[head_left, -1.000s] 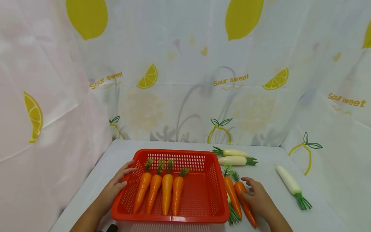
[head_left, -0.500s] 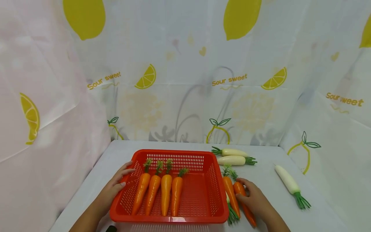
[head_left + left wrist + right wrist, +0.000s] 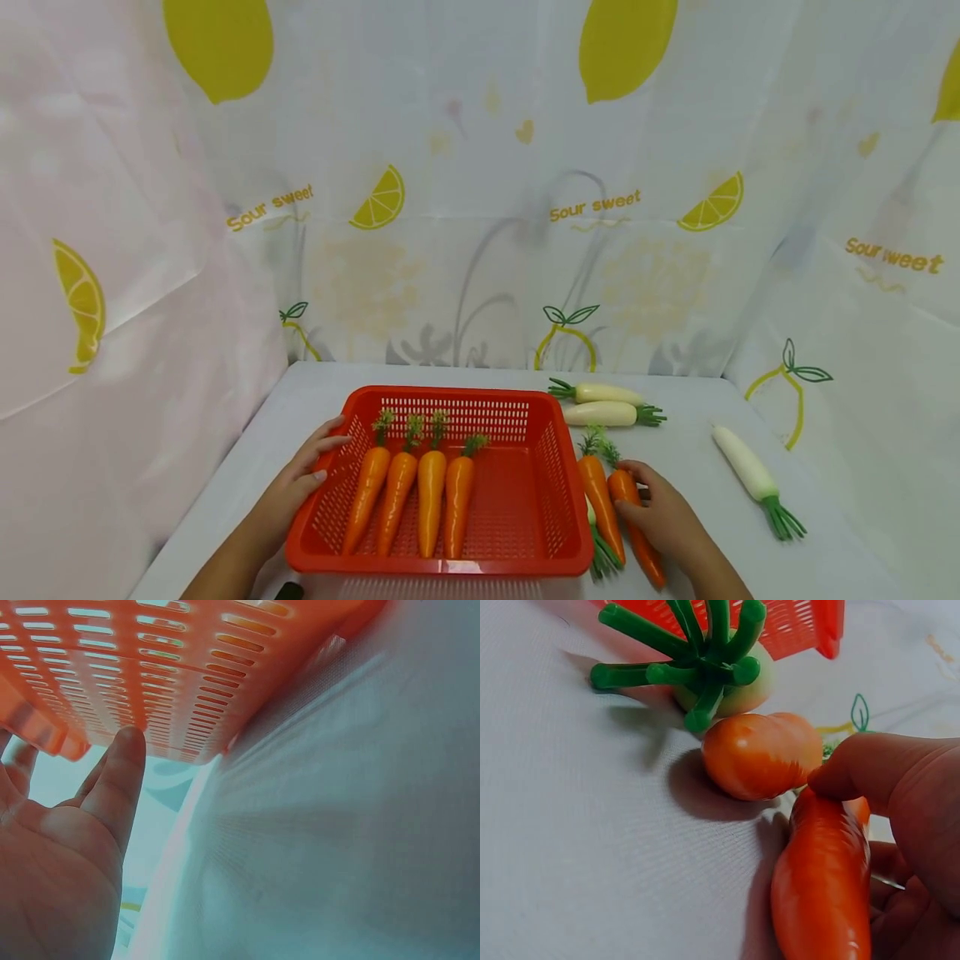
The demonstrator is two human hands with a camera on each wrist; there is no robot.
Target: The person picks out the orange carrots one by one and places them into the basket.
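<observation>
A red basket [image 3: 517, 568] holds several orange carrots [image 3: 431, 500] lying side by side in its left part. My left hand [image 3: 288, 497] touches the basket's left rim, its fingers extended along it; in the left wrist view the hand [image 3: 67, 855] is beside the slotted wall [image 3: 172, 682]. Right of the basket, my right hand [image 3: 663, 512] pinches the outer carrot [image 3: 643, 550], thumb on one side and fingers on the other. The right wrist view shows the thumb against that carrot [image 3: 821, 885]. A second carrot [image 3: 597, 500] lies just left of it.
Two white radishes [image 3: 603, 414] lie behind the carrots on the white table [image 3: 720, 533]. Another radish [image 3: 746, 462] is at the right, and a green-topped one [image 3: 602, 554] lies against the basket. Printed cloth [image 3: 465, 275] hangs behind.
My right hand has closed from hovering by the outer carrot to pinching it. The two carrots beside the basket have shifted slightly. My left hand stays at the rim.
</observation>
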